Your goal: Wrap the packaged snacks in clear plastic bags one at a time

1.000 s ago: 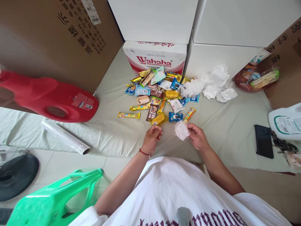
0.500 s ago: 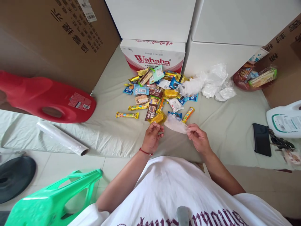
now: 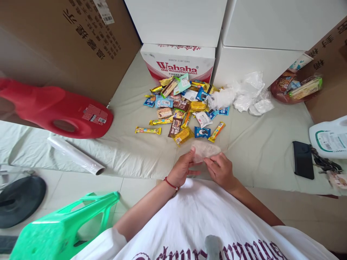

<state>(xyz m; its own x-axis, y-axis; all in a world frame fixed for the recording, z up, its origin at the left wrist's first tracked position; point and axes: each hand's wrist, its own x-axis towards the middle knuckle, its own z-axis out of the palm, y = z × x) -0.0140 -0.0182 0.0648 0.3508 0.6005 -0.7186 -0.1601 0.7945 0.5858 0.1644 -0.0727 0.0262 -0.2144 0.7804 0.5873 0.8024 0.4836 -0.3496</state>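
Observation:
A small, thin translucent plastic bag (image 3: 205, 148) is stretched between my hands, just in front of the snack pile. My right hand (image 3: 221, 170) pinches its lower right edge between thumb and fingers. At the left side of the bag, my left hand (image 3: 182, 169) has its thumb against the plastic, with some fingers extended beneath it. Beyond the bag lie a blue snack packet (image 3: 202, 132), a yellow-wrapped cake (image 3: 183, 135), a brown cocoa packet (image 3: 175, 127) and a slim yellow-orange snack stick (image 3: 217, 131). Several more wrapped snacks are heaped behind these.
Crumpled clear plastic bags (image 3: 248, 94) lie right of the pile, before white boxes. A Wahaha carton (image 3: 177, 65) stands behind. A red jug (image 3: 56, 112) and a plastic-wrap roll (image 3: 76, 155) are left; a black phone (image 3: 303, 160) and white bottle (image 3: 329, 139) are right. A green stool (image 3: 65, 224) is below.
Both hands have moved down toward my body, and the bag with them. My left hand has come right to meet the bag, which it was apart from. The blue packet behind shows more fully.

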